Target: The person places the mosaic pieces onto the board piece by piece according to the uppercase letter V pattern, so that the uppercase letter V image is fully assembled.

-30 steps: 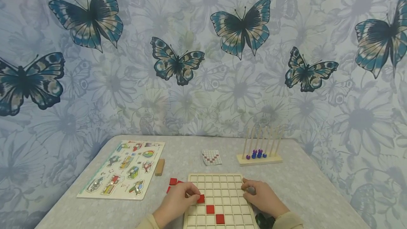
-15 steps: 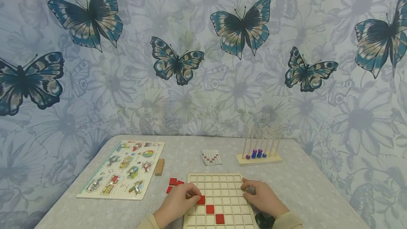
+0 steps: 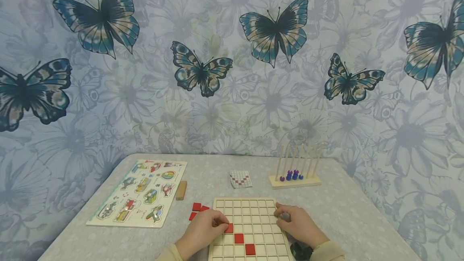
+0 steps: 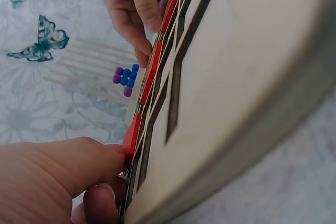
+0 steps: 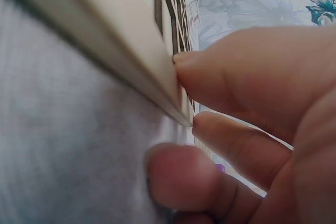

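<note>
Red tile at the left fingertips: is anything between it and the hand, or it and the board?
Nothing visible: the left hand touches the red tile, and nothing else shows between tile and grid board. The hand covers part of the tile.

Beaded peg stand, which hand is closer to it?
Right: the right hand is in front of the peg stand; the left hand is farther away, in front and left.
</note>
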`<state>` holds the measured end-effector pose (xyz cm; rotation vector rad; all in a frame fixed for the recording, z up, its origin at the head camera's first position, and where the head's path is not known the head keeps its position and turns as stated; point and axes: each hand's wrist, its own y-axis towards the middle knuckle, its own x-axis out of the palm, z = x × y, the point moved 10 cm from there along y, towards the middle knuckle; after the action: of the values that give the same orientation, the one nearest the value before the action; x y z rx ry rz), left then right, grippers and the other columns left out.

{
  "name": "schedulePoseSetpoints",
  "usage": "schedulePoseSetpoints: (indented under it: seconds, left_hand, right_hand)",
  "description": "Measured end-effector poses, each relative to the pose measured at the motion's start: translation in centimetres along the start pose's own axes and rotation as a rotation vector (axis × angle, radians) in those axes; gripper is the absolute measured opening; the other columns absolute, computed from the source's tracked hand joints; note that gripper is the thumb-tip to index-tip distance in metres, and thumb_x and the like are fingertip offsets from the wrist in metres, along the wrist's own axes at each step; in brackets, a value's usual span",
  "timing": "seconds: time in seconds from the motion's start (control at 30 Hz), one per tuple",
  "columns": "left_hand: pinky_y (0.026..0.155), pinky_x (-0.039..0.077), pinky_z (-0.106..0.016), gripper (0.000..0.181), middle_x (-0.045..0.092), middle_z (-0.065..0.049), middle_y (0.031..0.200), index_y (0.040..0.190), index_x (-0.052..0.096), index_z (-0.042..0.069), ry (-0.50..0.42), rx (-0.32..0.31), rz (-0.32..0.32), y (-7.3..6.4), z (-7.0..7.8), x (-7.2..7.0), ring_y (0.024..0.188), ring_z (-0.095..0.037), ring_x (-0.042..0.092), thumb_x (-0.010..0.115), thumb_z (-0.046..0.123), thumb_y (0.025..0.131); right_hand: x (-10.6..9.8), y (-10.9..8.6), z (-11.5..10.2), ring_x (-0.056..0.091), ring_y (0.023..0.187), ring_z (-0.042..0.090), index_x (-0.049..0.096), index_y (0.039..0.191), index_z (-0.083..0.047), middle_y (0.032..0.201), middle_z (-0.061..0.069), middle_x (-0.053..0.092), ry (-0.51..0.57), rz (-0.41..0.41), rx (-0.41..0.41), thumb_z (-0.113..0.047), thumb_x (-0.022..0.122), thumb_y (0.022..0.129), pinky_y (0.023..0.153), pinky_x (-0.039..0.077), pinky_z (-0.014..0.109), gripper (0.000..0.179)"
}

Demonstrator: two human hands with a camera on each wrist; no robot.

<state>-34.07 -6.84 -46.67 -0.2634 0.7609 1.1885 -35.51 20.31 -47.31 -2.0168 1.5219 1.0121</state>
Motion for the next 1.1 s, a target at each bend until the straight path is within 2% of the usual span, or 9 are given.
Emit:
schedulePoseSetpoints:
  seconds: [0.3, 0.43, 0.5, 0.57, 0.73, 0.8, 0.87, 0.93, 1.1]
  left_hand:
    - [0.064, 0.047, -0.023, 0.004, 0.07, 0.014, 0.09, 0.092, 0.08, 0.022, 0.016, 0.011, -0.003, 0.1, 0.2, 0.0, 0.076, 0.002, 0.056, 0.079, 0.026, 0.091]
    - [0.064, 0.048, -0.023, 0.005, 0.07, 0.013, 0.091, 0.095, 0.079, 0.022, -0.015, -0.001, 0.002, 0.1, 0.0, -0.2, 0.076, 0.001, 0.057, 0.078, 0.026, 0.092]
    - [0.062, 0.049, -0.024, 0.008, 0.071, 0.011, 0.091, 0.097, 0.079, 0.019, -0.037, -0.017, 0.027, 0.2, -0.3, -1.0, 0.074, -0.002, 0.059, 0.076, 0.026, 0.094]
    - [0.061, 0.05, -0.025, 0.011, 0.073, 0.009, 0.091, 0.099, 0.079, 0.016, -0.053, -0.053, 0.077, 0.4, -0.9, -2.4, 0.074, -0.004, 0.061, 0.074, 0.026, 0.095]
    - [0.06, 0.05, -0.029, 0.015, 0.074, 0.004, 0.089, 0.104, 0.079, 0.011, -0.029, -0.223, 0.273, 0.1, -4.2, -7.5, 0.071, -0.009, 0.063, 0.073, 0.023, 0.096]
    - [0.06, 0.05, -0.03, 0.017, 0.074, 0.002, 0.09, 0.106, 0.079, 0.01, -0.022, -0.295, 0.325, -0.2, -5.8, -8.9, 0.07, -0.01, 0.064, 0.072, 0.021, 0.096]
    - [0.06, 0.051, -0.03, 0.02, 0.075, -0.001, 0.094, 0.11, 0.078, 0.007, -0.009, -0.33, 0.34, -0.5, -6.9, -9.6, 0.072, -0.012, 0.065, 0.072, 0.019, 0.095]
    - [0.064, 0.053, -0.032, 0.023, 0.075, -0.003, 0.098, 0.112, 0.077, 0.006, 0.008, -0.339, 0.326, -0.6, -7.5, -9.7, 0.077, -0.014, 0.067, 0.074, 0.019, 0.094]
    - [0.078, 0.057, -0.039, 0.024, 0.077, -0.002, 0.103, 0.109, 0.078, 0.009, 0.092, -0.298, 0.276, -0.5, -7.7, -9.1, 0.093, -0.019, 0.07, 0.08, 0.022, 0.09]
  right_hand:
    - [0.0, 0.0, -0.1, 0.057, 0.13, 0.048, 0.075, 0.107, -0.021, 0.144, 0.015, 0.061, 0.004, -0.007, -0.013, -0.019, 0.075, 0.094, 0.102, 0.044, 0.068, 0.013]
    - [-0.1, 0.0, -0.2, 0.058, 0.129, 0.048, 0.075, 0.106, -0.021, 0.143, 0.016, 0.061, 0.0, -0.007, -0.012, -0.019, 0.075, 0.093, 0.101, 0.045, 0.068, 0.013]
    - [-0.1, -0.1, -0.2, 0.058, 0.128, 0.048, 0.075, 0.106, -0.021, 0.143, 0.016, 0.061, -0.001, -0.008, -0.011, -0.019, 0.075, 0.093, 0.101, 0.044, 0.068, 0.013]
    - [-0.1, 0.0, -0.3, 0.058, 0.129, 0.048, 0.075, 0.106, -0.021, 0.144, 0.016, 0.061, 0.0, -0.011, -0.013, -0.019, 0.075, 0.093, 0.102, 0.044, 0.068, 0.013]
    - [-0.1, 0.0, -0.3, 0.056, 0.13, 0.048, 0.075, 0.107, -0.021, 0.145, 0.015, 0.06, 0.012, -0.021, -0.007, -0.021, 0.075, 0.094, 0.103, 0.043, 0.068, 0.013]
    - [-0.1, 0.0, -0.3, 0.056, 0.13, 0.048, 0.075, 0.107, -0.022, 0.145, 0.015, 0.06, 0.012, -0.022, -0.005, -0.021, 0.075, 0.094, 0.103, 0.043, 0.069, 0.013]
    - [-0.1, 0.0, -0.2, 0.057, 0.13, 0.048, 0.075, 0.106, -0.022, 0.145, 0.015, 0.061, 0.01, -0.022, -0.006, -0.021, 0.075, 0.094, 0.102, 0.044, 0.068, 0.013]
    - [0.0, 0.0, -0.1, 0.057, 0.129, 0.048, 0.075, 0.106, -0.022, 0.144, 0.015, 0.061, 0.006, -0.022, -0.009, -0.022, 0.075, 0.094, 0.101, 0.044, 0.068, 0.012]
    - [0.1, -0.1, 0.0, 0.058, 0.128, 0.048, 0.075, 0.107, -0.022, 0.144, 0.016, 0.061, 0.004, -0.026, -0.01, -0.022, 0.075, 0.094, 0.101, 0.045, 0.068, 0.013]
